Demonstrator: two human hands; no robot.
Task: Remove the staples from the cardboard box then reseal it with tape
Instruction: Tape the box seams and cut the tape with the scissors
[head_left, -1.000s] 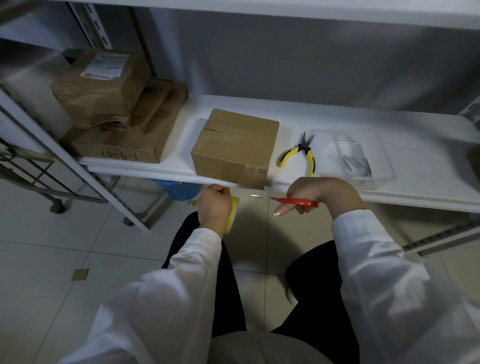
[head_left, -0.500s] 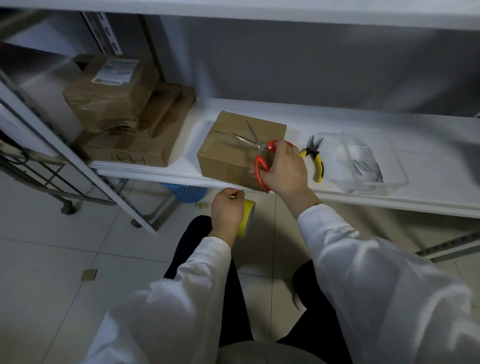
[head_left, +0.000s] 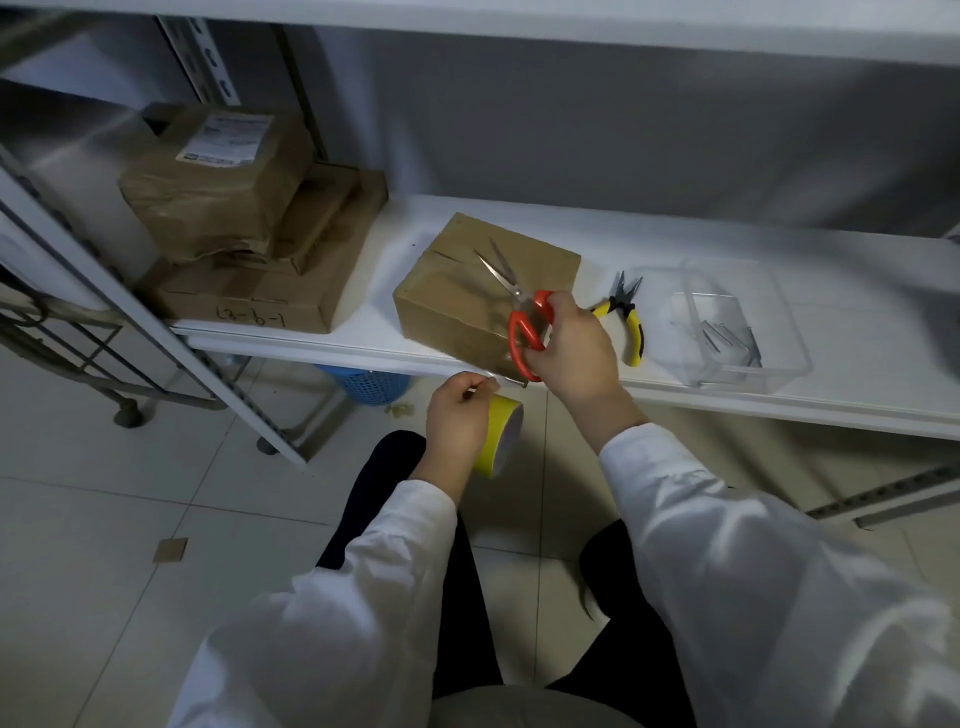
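Asker: What are you holding?
Me: My right grip (head_left: 569, 353) is curled round the red handles of the scissors (head_left: 518, 296), just right of centre; the blades stand spread, their long axis running to the upper left over the cardboard box (head_left: 467, 296); my left grip (head_left: 457, 421), lower and to the left in the frame, is wrapped on the yellow tape roll (head_left: 498, 431), thumb and finger pinching at its top edge.
Asker: What does the cut turn on?
Me: A thin shiny strip (head_left: 506, 382), tape I judge though it is small, lies between the roll and the box's near corner, roughly level along the shelf edge; it sits below the handles while the blades point away from it; so I reckon the right grip, the nearer one, must swing the tips down across it while the left holds it taut.
Asker: And the box?
Me: On the white shelf (head_left: 857, 353), near its front edge, mid-frame; whether staples are left in it I cannot tell.
Asker: Around it?
Me: Yellow-handled pliers (head_left: 632, 332) just right of my right grip; a clear tray (head_left: 779, 322) further right with small metal pieces (head_left: 727, 338) inside; stacked brown parcels (head_left: 218, 208) at the upper left; a blue basket (head_left: 363, 382) under the shelf; pale floor tiles (head_left: 104, 519) below.
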